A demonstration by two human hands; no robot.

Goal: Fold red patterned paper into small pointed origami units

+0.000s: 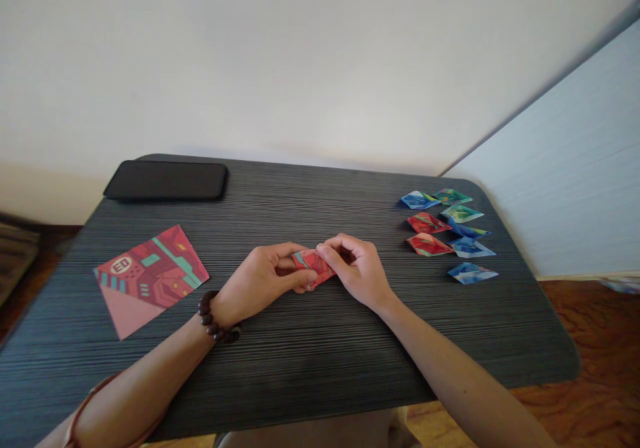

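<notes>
A small folded piece of red patterned paper (311, 261) is held between my two hands, over the middle of the table. My left hand (267, 275) grips its left side, thumb on top and fingers behind. With thumb and index finger, my right hand (357, 268) pinches the right end of the same folded paper. The fingers partly hide its shape. To the left lies a sheet of red origami paper (155, 278) with teal patches and a pink corner.
Several folded paper pieces stand at the table's right, among them a red one (429, 245) and a blue one (473, 273). A black flat case (167, 181) lies at the back left. The dark table (300, 368) meets a white wall (300, 68) behind.
</notes>
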